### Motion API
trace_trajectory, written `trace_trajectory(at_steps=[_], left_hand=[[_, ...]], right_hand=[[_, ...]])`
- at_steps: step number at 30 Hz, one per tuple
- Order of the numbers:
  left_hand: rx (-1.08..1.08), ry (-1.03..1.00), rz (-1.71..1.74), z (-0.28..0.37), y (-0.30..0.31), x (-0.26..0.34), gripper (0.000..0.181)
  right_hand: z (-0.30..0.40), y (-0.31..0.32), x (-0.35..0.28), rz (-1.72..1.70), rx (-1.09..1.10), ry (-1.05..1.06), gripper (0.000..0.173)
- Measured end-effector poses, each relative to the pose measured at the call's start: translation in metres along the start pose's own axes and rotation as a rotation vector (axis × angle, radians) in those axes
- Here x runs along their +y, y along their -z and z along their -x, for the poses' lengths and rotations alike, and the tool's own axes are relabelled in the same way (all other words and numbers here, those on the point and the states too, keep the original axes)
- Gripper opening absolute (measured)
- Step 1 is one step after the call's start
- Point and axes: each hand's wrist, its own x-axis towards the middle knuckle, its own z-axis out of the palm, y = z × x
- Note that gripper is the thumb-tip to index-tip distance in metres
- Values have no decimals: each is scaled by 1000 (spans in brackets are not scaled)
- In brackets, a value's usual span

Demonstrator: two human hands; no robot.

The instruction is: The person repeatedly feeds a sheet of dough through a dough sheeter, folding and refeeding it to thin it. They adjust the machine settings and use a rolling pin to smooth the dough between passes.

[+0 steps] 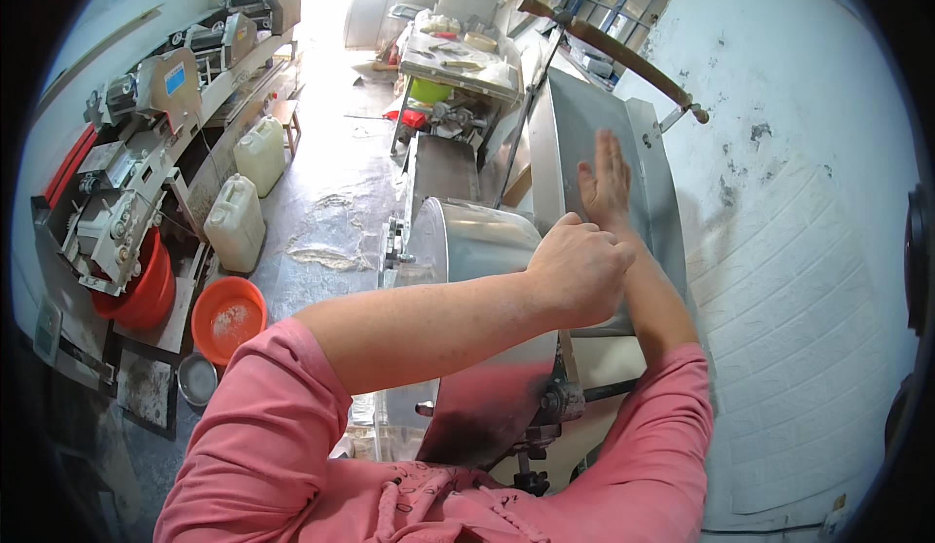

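Note:
My left hand (582, 273) is closed at my right wrist, its curled fingers mostly hidden from view. Beyond it, my right hand (608, 181) is raised with the fingers extended and the thumb apart, holding nothing. Both hands are over a grey sheet-metal machine. Its rounded metal drum or housing (482, 240) lies to the left of my hands, and a tall metal panel (595, 119) stands behind my right hand. Under my left forearm is a curved, shiny metal surface (486, 411) that reflects my pink sleeve.
A curved brown handle or bar (624, 50) juts above the machine. Farther off is a cluttered table (467, 68). Along the left wall stand a row of machines (157, 94), two white jerrycans (235, 225), a red-orange basin (229, 320) and a metal bowl (197, 380). A pale wall is at right.

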Motion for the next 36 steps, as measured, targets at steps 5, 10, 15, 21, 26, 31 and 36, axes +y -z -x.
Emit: trace_trajectory(at_steps=[5, 10, 15, 21, 26, 31, 36], left_hand=[[-30, -53, 28, 2, 4, 6, 13], [-111, -38, 10, 5, 0, 6, 17], [-218, -12, 15, 2, 3, 9, 13], [-181, 32, 9, -3, 5, 6, 15], [-155, 85, -80, -9, -8, -4, 17], [470, -144, 21, 8, -10, -5, 5], [-21, -662, 583, 191, 7, 82, 19]], right_hand=[[-33, -6, 27, -79, -327, -134, 58], [-61, -13, 89, 117, -388, -616, 67], [-29, -8, 122, 40, -490, -655, 80], [56, 98, 30, 50, -780, -695, 65], [135, 155, -3, -696, -188, -652, 27], [226, 206, -76, -860, 238, -602, 19], [369, 219, -91, -1022, 87, -834, 18]])
